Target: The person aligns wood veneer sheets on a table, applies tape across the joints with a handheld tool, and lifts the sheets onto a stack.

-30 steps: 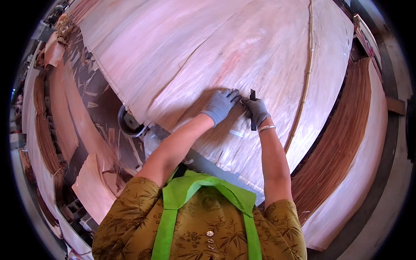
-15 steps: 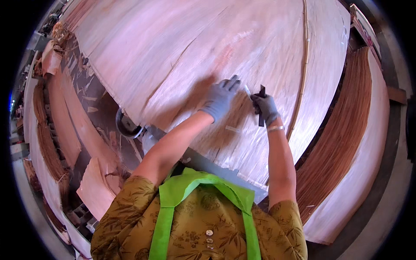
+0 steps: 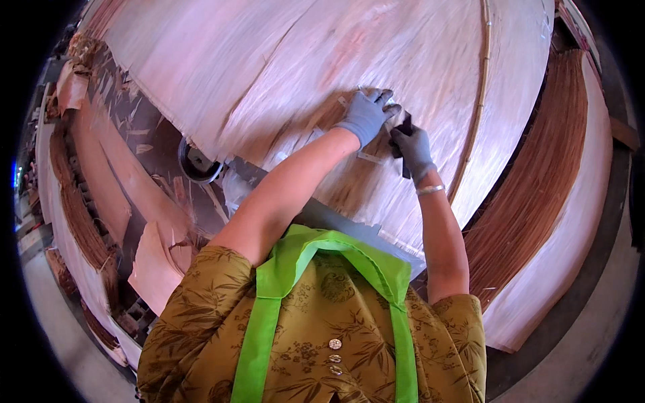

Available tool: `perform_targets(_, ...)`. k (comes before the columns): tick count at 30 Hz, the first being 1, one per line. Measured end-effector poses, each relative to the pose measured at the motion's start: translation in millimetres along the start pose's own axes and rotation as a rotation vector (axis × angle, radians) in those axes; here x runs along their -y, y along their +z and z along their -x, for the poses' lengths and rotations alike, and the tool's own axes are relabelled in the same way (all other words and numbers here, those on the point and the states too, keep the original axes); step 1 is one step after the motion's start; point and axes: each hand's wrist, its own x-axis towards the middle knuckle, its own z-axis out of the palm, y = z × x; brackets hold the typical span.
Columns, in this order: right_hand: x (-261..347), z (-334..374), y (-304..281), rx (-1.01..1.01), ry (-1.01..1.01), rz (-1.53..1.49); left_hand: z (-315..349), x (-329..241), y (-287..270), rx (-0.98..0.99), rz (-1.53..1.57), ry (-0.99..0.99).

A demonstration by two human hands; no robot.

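A wide sheet of pale wood veneer [image 3: 416, 60] lies under both hands. My left hand [image 3: 366, 117], in a grey glove, rests on the veneer with fingers stretched toward the right; whether a small piece is under the fingertips is hidden. Close beside it my right hand [image 3: 415, 149], gloved too, is closed around a slim black bar-shaped tool [image 3: 406, 166], whose exact kind I cannot make out. Short whitish strips, such as the strip [image 3: 371, 158] below my left hand, lie flat on the veneer near a brownish, rough patch.
A long bamboo-like rod [image 3: 481, 87] runs across the veneer at the right. Stacked brown veneer [image 3: 537, 168] stands beyond that side. At the left are a black round container [image 3: 195, 168], loose veneer pieces [image 3: 158, 262] and scraps on a dark surface. A grey edge [image 3: 342, 218] borders the sheet nearest me.
My left hand has moved right and slightly farther away, closer to my right hand, its fingers now bent slightly to the right. My right hand still grips the black tool. The whole view has shifted.
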Motion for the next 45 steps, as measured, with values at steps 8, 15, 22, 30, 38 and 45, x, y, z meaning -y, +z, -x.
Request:
perform_targets(8,-54.0,130.3,-9.4,0.138,0.089,-0.024,141.6,18.8,-35.4,-0.1,0.542,-0.056)
perform_targets(15,-94.1,157.4,34.0,0.083,0.104,-0.096,224.9,-24.0,-45.0,-0.017,0.412,0.085)
perform_targets(22,-92.1,151.1,46.3,0.082,0.064,-0.085,221.4,-32.0,-16.4,-0.267,0.225,0.239)
perform_targets(30,-93.8,125.5,67.1,0.075,0.075,-0.109,226.5,-41.0,-14.5,-0.267,0.275,0.126)
perform_targets(38,-85.5,126.3,71.4,0.077,0.081,-0.097,228.5,-42.3,-7.2,-0.224,0.216,0.128)
perform_targets(45,-89.9,125.6,77.4,0.062,0.089,-0.122,229.5,-41.5,-11.8,-0.264,0.178,0.266)
